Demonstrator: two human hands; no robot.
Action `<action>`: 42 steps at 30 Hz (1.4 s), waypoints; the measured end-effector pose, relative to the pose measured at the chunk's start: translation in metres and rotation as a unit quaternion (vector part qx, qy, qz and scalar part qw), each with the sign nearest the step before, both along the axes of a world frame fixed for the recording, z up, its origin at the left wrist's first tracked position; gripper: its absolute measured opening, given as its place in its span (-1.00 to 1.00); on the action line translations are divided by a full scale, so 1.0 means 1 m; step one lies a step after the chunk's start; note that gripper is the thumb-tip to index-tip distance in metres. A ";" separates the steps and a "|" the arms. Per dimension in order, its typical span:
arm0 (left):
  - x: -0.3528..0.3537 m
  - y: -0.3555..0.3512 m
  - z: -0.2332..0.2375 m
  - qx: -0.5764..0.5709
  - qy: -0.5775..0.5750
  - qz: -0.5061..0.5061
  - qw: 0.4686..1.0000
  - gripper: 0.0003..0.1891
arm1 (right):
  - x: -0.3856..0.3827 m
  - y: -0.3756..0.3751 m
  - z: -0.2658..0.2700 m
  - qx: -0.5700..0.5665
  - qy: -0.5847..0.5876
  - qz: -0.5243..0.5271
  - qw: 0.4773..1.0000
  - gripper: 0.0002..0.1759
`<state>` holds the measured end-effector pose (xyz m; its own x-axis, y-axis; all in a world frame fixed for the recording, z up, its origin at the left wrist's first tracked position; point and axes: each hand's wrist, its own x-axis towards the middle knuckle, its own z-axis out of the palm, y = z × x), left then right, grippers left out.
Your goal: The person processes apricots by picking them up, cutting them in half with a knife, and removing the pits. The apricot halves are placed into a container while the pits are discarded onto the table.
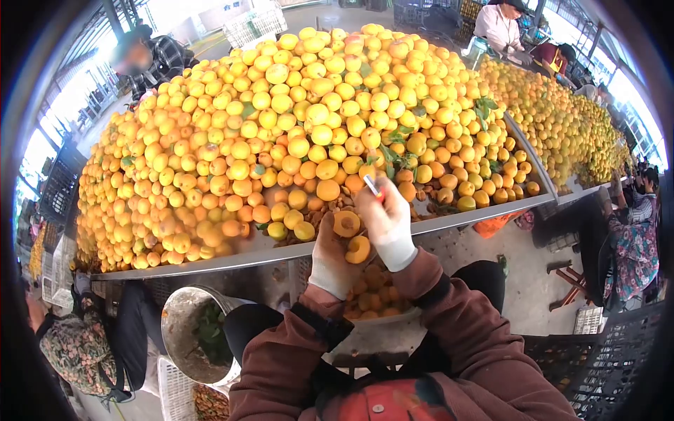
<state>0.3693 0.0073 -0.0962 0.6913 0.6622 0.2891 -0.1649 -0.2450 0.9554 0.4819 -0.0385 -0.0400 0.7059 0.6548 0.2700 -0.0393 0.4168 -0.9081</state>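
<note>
At the front edge of a big heap of apricots (309,133), my left hand (328,259) is closed around a cut apricot (346,224); its open face shows a hollow in the middle. Another apricot half (357,249) sits just below it, between my hands. My right hand (386,219), in a white glove or cuff, is wrapped round a small knife-like tool (372,186) with a metal end and some red on it. Its full shape is hidden by my fingers. Beneath my hands is a container of apricot pieces (375,295), partly covered by my wrists.
The metal table rim (484,212) runs across in front of me. A white bucket (189,316) with green leaves stands at lower left, a black crate (604,358) at lower right. Other people sit around, including one in a floral top (635,245).
</note>
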 end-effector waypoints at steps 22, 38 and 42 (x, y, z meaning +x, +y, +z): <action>0.021 0.011 -0.015 -0.197 -0.058 0.093 0.974 -0.82 | 0.003 0.032 0.018 0.189 0.251 0.022 0.949 -0.64; 0.028 0.018 0.010 -0.232 -0.020 0.101 0.967 -0.64 | 0.017 0.031 0.020 0.146 0.343 -0.009 0.928 -0.64; 0.014 0.027 0.016 -0.157 0.084 0.032 0.984 -0.68 | 0.013 0.035 0.014 0.160 0.288 0.020 0.944 -0.64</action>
